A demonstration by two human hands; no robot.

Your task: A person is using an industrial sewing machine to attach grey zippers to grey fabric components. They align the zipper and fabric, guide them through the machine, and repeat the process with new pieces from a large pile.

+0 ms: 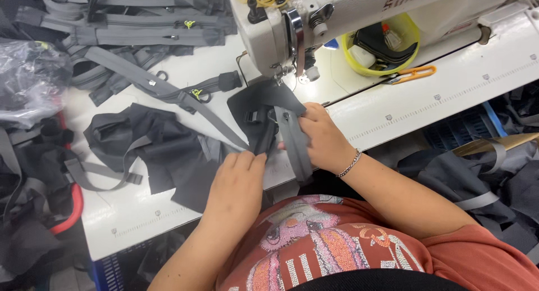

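At a white sewing table (pixel 393 108), your 2 hands work a dark fabric piece (pixel 264 103) that lies just in front of the sewing machine (pixel 292 21), its far edge close under the needle area. Your left hand (pixel 236 181) is closed narrow, fingertips pinching the near end of a black buckle strap (pixel 265 135); your right hand (pixel 320 136), a bracelet at the wrist, grips a grey webbing strap (pixel 295 139) and presses it against the piece. Judging by this, the strap is lined up but not yet under the presser foot, so the stitching on this piece looks not yet begun. To the left, a dark heap of strapped pieces (pixel 163 150) lies near, and grey zipper strips (pixel 140 27) are stacked at the far left. Orange-handled snips (pixel 412 73) rest beside a yellow tub (pixel 382 46) behind the machine.
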